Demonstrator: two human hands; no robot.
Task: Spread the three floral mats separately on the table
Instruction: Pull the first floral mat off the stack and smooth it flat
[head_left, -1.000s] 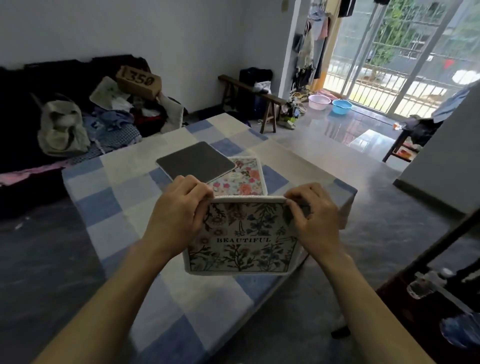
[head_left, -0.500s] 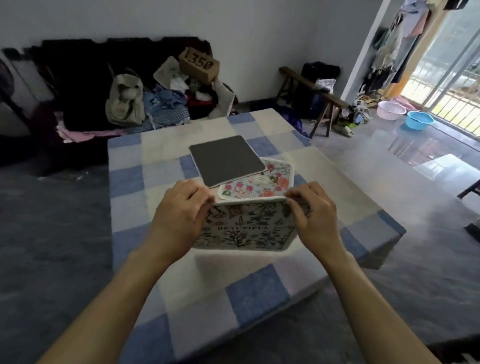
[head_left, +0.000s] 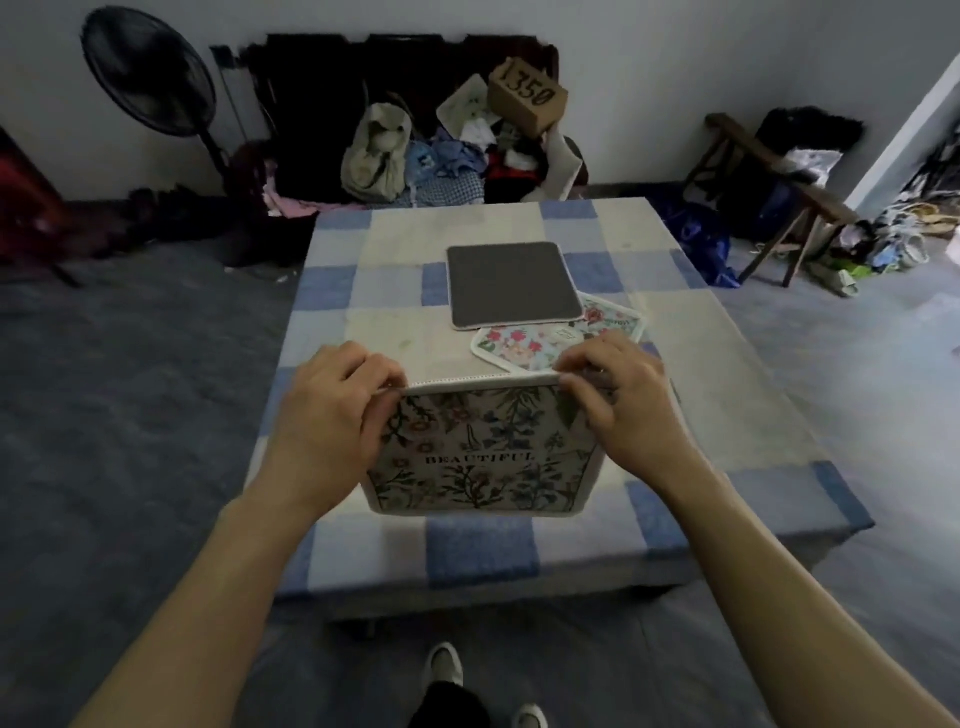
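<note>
While both hands pinch its top corners, left hand (head_left: 332, 415) and right hand (head_left: 618, 405), the "BEAUTIFUL" mat (head_left: 480, 457) hangs at the counter's (head_left: 727, 395) six o'clock. Next, probably, lay it flat there. Three mats: this, a flowered mat (head_left: 524, 343) partly under a face-down grey-backed mat (head_left: 511, 283) toward twelve.

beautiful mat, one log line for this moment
left hand + right hand: pinch BEAUTIFUL mat top corners | grey-backed mat overlaps pink floral mat
</note>
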